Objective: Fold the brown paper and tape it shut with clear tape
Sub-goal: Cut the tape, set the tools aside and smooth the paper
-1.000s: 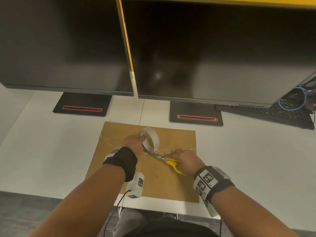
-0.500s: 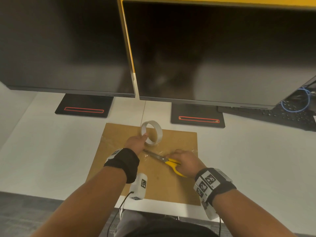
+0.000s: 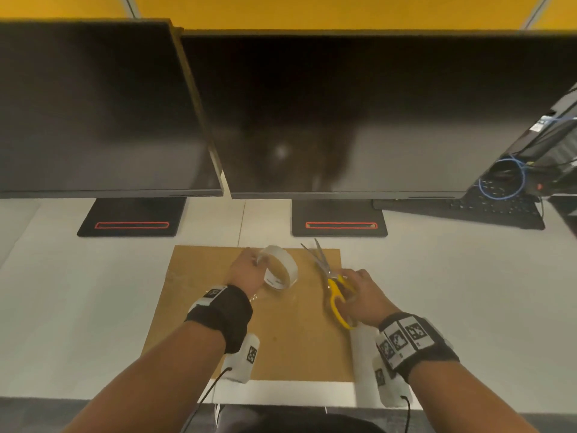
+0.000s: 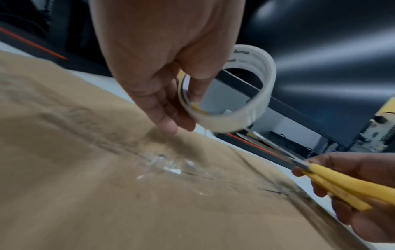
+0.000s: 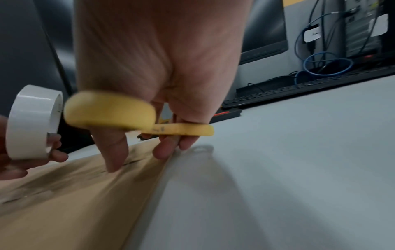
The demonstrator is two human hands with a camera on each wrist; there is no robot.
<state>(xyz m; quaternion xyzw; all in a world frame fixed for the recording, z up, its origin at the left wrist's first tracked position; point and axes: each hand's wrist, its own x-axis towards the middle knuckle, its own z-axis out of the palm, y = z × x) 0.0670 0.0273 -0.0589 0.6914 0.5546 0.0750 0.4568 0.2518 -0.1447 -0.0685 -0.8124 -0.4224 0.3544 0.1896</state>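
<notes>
The folded brown paper (image 3: 290, 335) lies flat on the white desk, with a strip of clear tape (image 4: 171, 169) stuck across its middle. My left hand (image 3: 249, 270) holds the roll of clear tape (image 3: 279, 267) just above the paper's far part, thumb inside the ring (image 4: 230, 94). My right hand (image 3: 362, 295) grips yellow-handled scissors (image 3: 335, 292) over the paper's right edge, blades parted and pointing away. In the right wrist view the yellow handles (image 5: 119, 113) sit in my curled fingers, with the tape roll (image 5: 32, 121) at the left.
Two dark monitors (image 3: 343, 114) stand on black bases (image 3: 338, 218) right behind the paper. A black keyboard (image 3: 487, 210) and a blue cable coil (image 3: 502, 179) lie at the far right. White desk (image 3: 468, 292) spreads on both sides of the paper.
My right hand has swung the scissors from the tape at the paper's middle to the right edge, blades now pointing away. The left hand has lifted the roll free of the taped strip.
</notes>
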